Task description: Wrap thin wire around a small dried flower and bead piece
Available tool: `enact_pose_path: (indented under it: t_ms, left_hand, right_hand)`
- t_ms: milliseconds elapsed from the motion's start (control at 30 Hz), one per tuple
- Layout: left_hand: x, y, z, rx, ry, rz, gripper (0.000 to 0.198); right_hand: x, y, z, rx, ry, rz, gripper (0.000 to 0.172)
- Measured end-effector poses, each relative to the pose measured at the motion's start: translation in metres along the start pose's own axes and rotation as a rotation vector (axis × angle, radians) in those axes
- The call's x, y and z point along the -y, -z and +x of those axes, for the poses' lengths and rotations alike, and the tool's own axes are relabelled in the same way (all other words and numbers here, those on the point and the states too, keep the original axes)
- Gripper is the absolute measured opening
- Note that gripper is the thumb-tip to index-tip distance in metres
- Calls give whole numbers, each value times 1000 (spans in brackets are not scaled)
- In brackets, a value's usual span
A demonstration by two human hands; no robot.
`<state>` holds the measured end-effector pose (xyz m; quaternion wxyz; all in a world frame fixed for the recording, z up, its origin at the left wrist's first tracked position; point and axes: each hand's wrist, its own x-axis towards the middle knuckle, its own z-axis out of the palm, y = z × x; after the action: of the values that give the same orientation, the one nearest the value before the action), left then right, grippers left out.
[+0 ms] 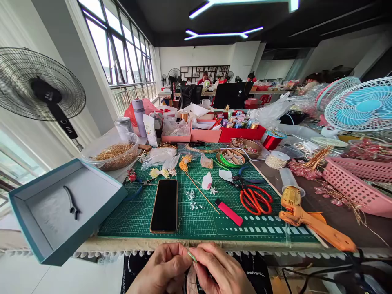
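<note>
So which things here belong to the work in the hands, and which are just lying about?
In use: left hand, right hand, small green strip pinched between them.

Lying about: black smartphone, orange-handled scissors, green cutting mat, teal box.

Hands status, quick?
Left hand: closed, pinching a small green piece at the fingertips.
Right hand: closed, pinching the same piece.

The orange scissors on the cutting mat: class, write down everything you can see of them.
Orange-handled scissors lie flat on the green cutting mat. Their two looped, plastic-looking handles sit to the right, and the blades point up and left, ending beside blue-handled pliers. They look shut or nearly so. No hand touches them.
</note>
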<state>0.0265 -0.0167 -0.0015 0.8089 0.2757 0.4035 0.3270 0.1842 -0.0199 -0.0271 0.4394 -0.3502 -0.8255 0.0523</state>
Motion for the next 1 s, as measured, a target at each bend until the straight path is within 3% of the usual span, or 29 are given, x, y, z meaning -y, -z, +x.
enact_pose_path:
  t_ms: [167,300,367,433,467,533,567,633,733,800,900,1000]
  left_hand:
    - [3,-3,0,-72,-22,89,45]
    - [13,0,3,-157,-240,476,31]
    - [13,3,2,-173,-414,838,18]
    - [8,5,-2,-47,-596,1197,15]
    - [4,6,-4,69,-670,1324,16]
    - [-3,6,-9,205,-693,1382,18]
    - [-5,5,-10,199,-657,1342,18]
    - [-5,2,-9,103,-529,1168,17]
    - [-1,0,-6,22,-286,753,21]
    - [1,0,-5,60,-141,506,31]
    - [0,2,-5,137,-60,401,35]
    - [-3,3,-6,173,-47,396,34]
  right_hand:
    - [-1,-2,-1,-6,22,-107,20]
    - [5,3,3,46,-110,-94,20]
    - [8,11,9,174,-297,-13,17]
    - [9,21,16,380,-597,219,13]
    - [9,26,19,493,-758,381,13]
    - [6,33,22,678,-995,684,15]
    - [4,35,23,709,-1030,771,15]
    - [-1,39,22,626,-892,750,18]
    - [-6,39,18,385,-454,534,35]
    - [-9,38,17,336,-235,466,23]
    - [-12,36,15,337,-112,486,14]
    - [-12,33,13,300,-134,553,12]
